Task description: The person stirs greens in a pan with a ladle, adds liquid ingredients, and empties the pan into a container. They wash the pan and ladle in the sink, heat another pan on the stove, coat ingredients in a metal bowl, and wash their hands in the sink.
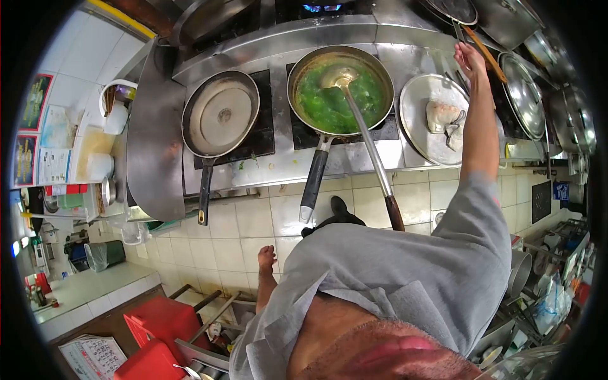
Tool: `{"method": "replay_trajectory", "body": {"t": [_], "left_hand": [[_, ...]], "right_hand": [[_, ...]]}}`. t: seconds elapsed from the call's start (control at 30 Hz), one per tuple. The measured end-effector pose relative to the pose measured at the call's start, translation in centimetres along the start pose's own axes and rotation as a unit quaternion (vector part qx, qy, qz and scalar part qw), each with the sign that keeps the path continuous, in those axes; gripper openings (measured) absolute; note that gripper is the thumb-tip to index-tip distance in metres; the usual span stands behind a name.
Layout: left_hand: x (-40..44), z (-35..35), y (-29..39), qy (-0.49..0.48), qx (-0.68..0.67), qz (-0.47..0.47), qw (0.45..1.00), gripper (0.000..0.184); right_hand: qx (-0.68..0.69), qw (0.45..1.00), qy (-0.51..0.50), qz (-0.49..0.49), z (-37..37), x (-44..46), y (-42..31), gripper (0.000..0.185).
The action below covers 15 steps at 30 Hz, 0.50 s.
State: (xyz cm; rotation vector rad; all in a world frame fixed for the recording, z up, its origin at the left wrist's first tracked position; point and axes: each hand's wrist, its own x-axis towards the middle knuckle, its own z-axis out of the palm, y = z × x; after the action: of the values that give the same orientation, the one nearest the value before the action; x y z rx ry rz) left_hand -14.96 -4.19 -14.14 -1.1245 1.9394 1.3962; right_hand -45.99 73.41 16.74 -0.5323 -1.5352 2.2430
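Observation:
My right hand (470,60) reaches to the upper right, its fingers closed around the thin metal handle of a strainer (451,7). A wooden handle (486,56) lies just beside it. My left hand (267,258) hangs low over the floor at my side, fingers curled, with nothing visible in it. On the middle burner sits a pan (296,107) of green liquid with leafy bits. A ladle (367,136) rests in it, its dark handle end pointing toward me. Below my right hand, a round metal tray (416,136) holds a pale lump and a grey cloth-like piece.
An empty frying pan (221,117) sits on the left burner, its handle over the counter edge. A metal splash guard (155,139) stands left of it. Lids (524,95) and pots lean at the right. A blue flame (322,8) burns at the back. Red containers (166,320) are lower left.

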Motion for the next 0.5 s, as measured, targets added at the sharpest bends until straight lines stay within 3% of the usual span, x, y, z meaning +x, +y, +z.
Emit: {"method": "replay_trajectory", "body": {"t": [0.13, 0.2, 0.23, 0.27, 0.33, 0.4, 0.43, 0.47, 0.5], "left_hand": [[-0.5, -0.3, 1.2, 0.011, 0.007, 0.031, 0.999, 0.038], [-0.5, -0.1, 1.9, 0.0, 0.02, 0.036, 0.999, 0.041], [-0.6, 0.1, 2.3, -0.004, 0.03, 0.043, 0.999, 0.042], [-0.6, 0.4, 2.9, -0.009, 0.04, 0.05, 0.998, 0.043], [0.0, 1.1, 4.0, -0.024, 0.038, 0.056, 0.997, 0.044], [-0.3, 2.7, 6.7, -0.073, 0.06, 0.08, 0.992, 0.044], [-0.8, 3.7, 8.7, -0.116, 0.058, 0.086, 0.988, 0.045], [-1.5, 4.7, 11.0, -0.16, 0.057, 0.093, 0.981, 0.046], [-2.4, 5.9, 13.2, -0.199, 0.018, 0.111, 0.974, 0.046]], "right_hand": [[-0.117, 0.991, 0.054, -0.02, -2.0, 3.7, 0.3, 0.031], [-0.38, 0.917, 0.117, -0.037, -1.9, 4.0, -0.3, 0.046], [-0.583, 0.796, 0.152, -0.051, -2.7, 5.2, -0.7, 0.059], [-0.693, 0.626, 0.243, -0.261, -3.7, 5.5, 0.7, 0.06], [-0.63, 0.634, 0.2, -0.401, -0.9, 0.1, 1.4, 0.057], [-0.623, 0.749, 0.049, -0.218, 6.4, -11.3, 1.4, 0.055], [-0.595, 0.731, 0.018, -0.334, 7.9, -16.2, 4.6, 0.058], [-0.645, 0.714, -0.056, -0.266, 7.1, -19.3, 8.3, 0.068], [-0.558, 0.794, -0.123, -0.21, 9.3, -24.9, 10.2, 0.077]]}}
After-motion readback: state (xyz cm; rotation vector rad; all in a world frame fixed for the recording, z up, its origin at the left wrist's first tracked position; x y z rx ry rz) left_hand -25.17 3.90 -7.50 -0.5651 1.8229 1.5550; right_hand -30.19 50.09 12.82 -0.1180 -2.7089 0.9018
